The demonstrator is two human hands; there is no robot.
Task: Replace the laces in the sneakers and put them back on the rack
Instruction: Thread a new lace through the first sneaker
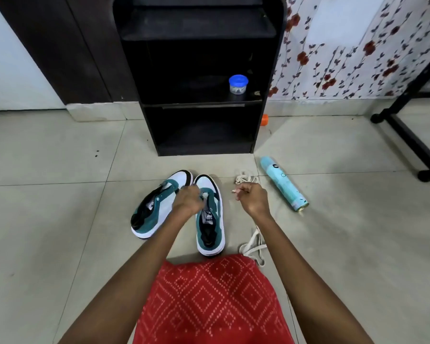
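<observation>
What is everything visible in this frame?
sneakers: two, teal, white and black, floor before rack
laces: two, cream, floor right of sneakers
rack: one, black, against wall
jar: one, blue lid, rack shelf
spray can: one, light blue, lying on floor
orange object: one, beside rack
metal frame: one, black, far right
garment: one, red patterned, lap
left hand: on a sneaker, grip blurred
right hand: pinching one of the laces

sneakers: matt teal suede-like panels, smooth white toes
laces: woven cloth
rack: matt black board
floor: smooth tile, dull sheen
spray can: glossy, metal base rim
</observation>
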